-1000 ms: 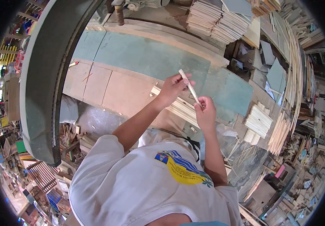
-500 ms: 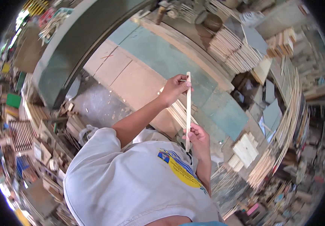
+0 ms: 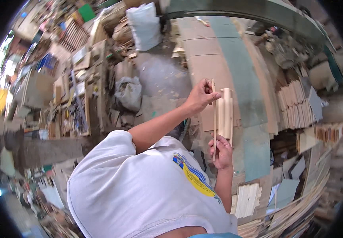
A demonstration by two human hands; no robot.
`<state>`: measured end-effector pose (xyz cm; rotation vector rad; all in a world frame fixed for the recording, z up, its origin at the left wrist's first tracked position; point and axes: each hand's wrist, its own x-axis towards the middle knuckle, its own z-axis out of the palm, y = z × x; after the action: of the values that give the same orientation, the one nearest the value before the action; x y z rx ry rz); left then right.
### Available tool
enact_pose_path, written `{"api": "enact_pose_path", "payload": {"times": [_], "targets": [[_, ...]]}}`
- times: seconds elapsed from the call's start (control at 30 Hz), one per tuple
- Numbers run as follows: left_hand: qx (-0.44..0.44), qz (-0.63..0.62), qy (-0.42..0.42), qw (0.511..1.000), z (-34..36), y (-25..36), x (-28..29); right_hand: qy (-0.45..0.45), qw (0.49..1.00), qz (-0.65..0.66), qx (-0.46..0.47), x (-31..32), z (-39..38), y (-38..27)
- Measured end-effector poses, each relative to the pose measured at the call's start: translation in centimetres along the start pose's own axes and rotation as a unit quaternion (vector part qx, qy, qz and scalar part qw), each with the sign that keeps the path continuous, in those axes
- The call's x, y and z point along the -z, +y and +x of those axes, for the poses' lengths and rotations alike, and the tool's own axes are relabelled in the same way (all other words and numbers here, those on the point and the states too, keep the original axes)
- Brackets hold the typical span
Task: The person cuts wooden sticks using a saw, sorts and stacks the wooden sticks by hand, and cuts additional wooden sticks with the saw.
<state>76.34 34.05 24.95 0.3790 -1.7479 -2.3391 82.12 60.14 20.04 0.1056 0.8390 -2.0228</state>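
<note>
Pale, smooth-looking bare wooden strip (image 3: 214, 119), matt white cotton-like shirt (image 3: 139, 190), apparently rough grey concrete floor (image 3: 159, 79).

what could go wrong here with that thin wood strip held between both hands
1. The thin wooden strip is pinched only at its ends, by the left hand on top and the right hand below; any bowing could snap it or leave splinters.
2. It runs close beside a small stack of wood pieces; a nudge might topple them.
3. The floor around is crowded with bags and offcuts, so a dropped strip could be lost.

Dusty floor (image 3: 161, 79) — flat boards (image 3: 215, 51), slat stacks (image 3: 294, 105), sack (image 3: 145, 25).
</note>
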Motion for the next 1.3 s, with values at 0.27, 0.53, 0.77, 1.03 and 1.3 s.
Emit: {"api": "enact_pose_path", "payload": {"times": [0.27, 0.53, 0.77, 1.03, 1.3], "targets": [[-0.012, -0.045, 0.045, 0.998, -2.3, -0.3, 12.3, 0.063, 0.954, -0.290, 0.046, -7.9, 4.2, 4.8], [-0.001, -0.062, 0.114, 0.991, 1.4, 2.2, 20.3, 0.084, 0.917, -0.373, 0.114, -14.9, 12.6, 9.0], [-0.023, 0.039, 0.108, 0.993, 5.0, -0.3, 26.9, 0.122, 0.855, -0.488, 0.130, -19.1, 20.7, 11.7], [-0.044, -0.003, 0.149, 0.988, 8.5, 2.9, 35.0, 0.049, 0.893, -0.438, 0.092, -24.1, 30.8, 11.8], [-0.022, -0.048, 0.229, 0.972, 16.0, 6.7, 41.5, -0.017, 0.973, -0.214, -0.090, -28.7, 45.4, 8.6]]}}
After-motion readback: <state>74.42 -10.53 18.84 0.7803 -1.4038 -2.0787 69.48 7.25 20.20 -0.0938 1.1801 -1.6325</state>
